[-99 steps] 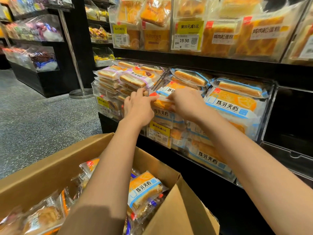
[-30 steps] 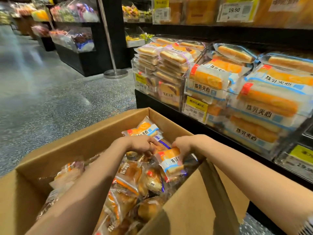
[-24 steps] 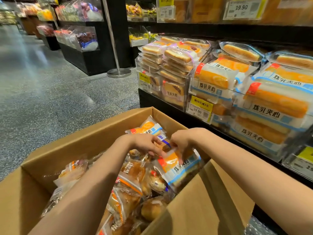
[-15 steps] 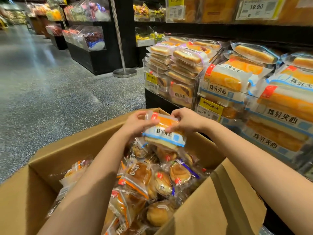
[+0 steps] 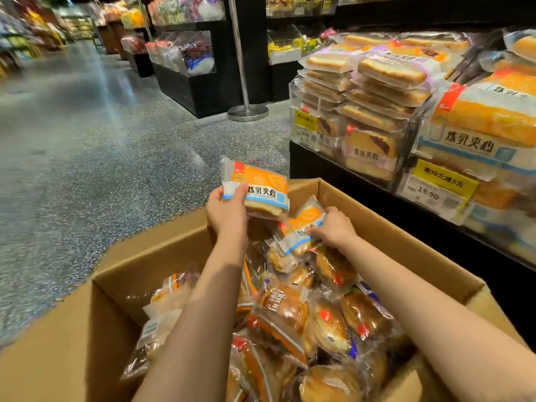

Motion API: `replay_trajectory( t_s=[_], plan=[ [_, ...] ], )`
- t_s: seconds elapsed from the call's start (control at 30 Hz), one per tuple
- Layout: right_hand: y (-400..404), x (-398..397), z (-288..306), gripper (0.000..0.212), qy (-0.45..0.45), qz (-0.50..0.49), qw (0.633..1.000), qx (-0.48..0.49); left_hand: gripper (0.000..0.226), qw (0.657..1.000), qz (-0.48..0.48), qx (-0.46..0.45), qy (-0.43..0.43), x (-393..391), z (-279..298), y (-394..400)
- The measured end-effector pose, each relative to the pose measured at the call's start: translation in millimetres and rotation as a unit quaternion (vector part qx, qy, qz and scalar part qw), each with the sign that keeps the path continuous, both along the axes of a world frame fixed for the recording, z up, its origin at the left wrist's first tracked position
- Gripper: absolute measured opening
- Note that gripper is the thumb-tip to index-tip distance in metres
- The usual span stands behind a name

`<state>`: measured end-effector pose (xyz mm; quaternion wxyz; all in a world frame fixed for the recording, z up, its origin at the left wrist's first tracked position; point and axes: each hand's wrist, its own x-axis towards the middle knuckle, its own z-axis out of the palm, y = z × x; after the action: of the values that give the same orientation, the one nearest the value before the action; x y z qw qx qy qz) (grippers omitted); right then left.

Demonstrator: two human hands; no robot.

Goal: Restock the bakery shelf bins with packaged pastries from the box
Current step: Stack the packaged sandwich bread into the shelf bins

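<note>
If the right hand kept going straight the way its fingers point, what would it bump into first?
The right hand already grips an orange and blue pastry pack in the cardboard box. Its fingers point left and slightly away, so beyond that pack it would probably meet the pack held by the left hand, though depth is unclear.

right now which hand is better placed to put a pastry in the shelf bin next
Probably the left hand: it holds an orange pastry pack lifted clear above the box. The right hand sits nearer the shelf bin but is low, gripping a second pack among the pile.
</note>
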<state>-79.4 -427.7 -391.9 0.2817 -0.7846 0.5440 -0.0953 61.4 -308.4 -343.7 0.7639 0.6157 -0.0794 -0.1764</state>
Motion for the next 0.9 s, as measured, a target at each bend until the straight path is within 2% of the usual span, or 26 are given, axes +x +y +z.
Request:
replay_trajectory(
  t_s=[0.2, 0.33, 0.47, 0.57, 0.77, 0.9],
  plan=[
    [8.7, 17.4, 4.1, 0.074, 0.064, -0.034, 0.987, -0.142, 0.027, 0.998, 0.044, -0.048, 0.007, 1.3, -4.6, -8.5],
    [1.6, 12.9, 12.1, 0.067, 0.057, -0.019, 0.994, -0.086, 0.034, 0.997, 0.049, -0.063, 0.008, 2.8, -3.9, -11.3],
    [2.1, 7.3, 22.3, 0.05, -0.017, 0.018, 1.0, -0.01, 0.034, 0.995, 0.06, -0.079, 0.01, 3.8, 2.1, -9.9],
    [9.1, 2.4, 30.2, 0.046, -0.096, 0.003, 0.995, 0.037, 0.036, 0.996, 0.052, -0.07, 0.016, 5.4, 7.3, -7.3],
    [18.0, -8.4, 52.9, 0.051, -0.165, -0.035, 0.985, 0.047, 0.031, 0.992, 0.041, -0.105, 0.059, -4.6, 32.2, -5.9],
    [20.0, -31.8, 95.8, 0.045, -0.217, -0.051, 0.973, 0.053, 0.043, 0.988, 0.015, -0.132, 0.083, -18.3, 55.1, -6.5]
  ],
)
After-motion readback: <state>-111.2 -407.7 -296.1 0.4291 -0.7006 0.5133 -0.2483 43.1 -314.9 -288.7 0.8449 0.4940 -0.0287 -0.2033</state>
